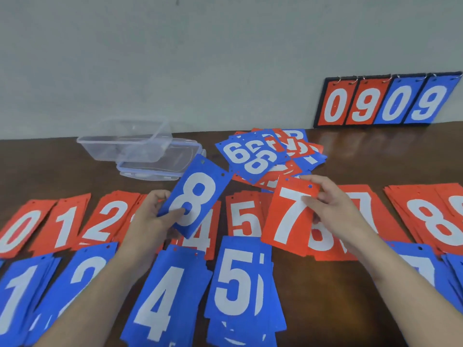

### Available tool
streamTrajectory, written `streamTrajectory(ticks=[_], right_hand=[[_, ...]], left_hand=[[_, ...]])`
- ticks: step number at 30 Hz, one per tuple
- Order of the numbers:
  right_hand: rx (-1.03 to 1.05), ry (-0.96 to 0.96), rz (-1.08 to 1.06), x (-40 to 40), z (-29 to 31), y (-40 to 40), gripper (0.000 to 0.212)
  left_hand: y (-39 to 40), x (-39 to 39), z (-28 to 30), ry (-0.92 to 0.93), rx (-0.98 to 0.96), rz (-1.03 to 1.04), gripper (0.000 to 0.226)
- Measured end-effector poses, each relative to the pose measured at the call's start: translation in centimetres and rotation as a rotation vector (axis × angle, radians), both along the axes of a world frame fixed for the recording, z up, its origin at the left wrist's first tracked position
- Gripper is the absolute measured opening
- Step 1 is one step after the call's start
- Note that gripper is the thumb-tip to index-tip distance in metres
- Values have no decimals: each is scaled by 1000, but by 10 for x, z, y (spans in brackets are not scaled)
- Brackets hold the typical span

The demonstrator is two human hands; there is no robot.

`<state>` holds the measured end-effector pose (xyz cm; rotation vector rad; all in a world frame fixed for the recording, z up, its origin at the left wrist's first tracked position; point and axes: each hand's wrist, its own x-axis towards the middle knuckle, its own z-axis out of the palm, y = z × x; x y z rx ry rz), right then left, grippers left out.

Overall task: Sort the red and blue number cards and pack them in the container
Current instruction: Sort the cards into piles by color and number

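My left hand (152, 216) grips a blue 8 card (200, 194) by its lower end, lifted over the red row. My right hand (333, 204) pinches a red 7 card (288, 216) at its right edge, above the red stacks. Red stacks numbered 0 (22, 226), 1 (65, 224), 2 (105, 219), 5 (243, 216) and 8 (431, 221) lie in one row. Blue stacks 1 (17, 296), 4 (160, 301) and 5 (240, 281) lie nearer me. An unsorted mixed pile (268, 154) sits behind. The clear container (125, 141) stands empty at the back left.
The container's clear lid (160, 166) lies flat under and beside it. A flip scoreboard (385, 101) reading 0909 leans against the wall at the back right. The brown table (375, 151) shows bare wood at the back right and front right.
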<state>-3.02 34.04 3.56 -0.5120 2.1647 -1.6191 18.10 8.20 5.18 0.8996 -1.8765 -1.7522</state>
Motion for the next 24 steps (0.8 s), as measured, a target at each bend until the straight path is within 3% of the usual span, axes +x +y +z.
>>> streamTrajectory(ticks=[4,11,17,24], right_hand=[[98,100,40,-11,1,-4,37],[191,210,-171,-64,10,53,47],[219,220,-242,-78,-1,85,33],[507,371,-215,-86,-9,101,38]], left_hand=[[-6,16,1,15,48,30,11],[2,4,-2,58,104,-41,27],[22,-32,-8,35,72,-100,28],[55,-56,1,33,107,-227,31]])
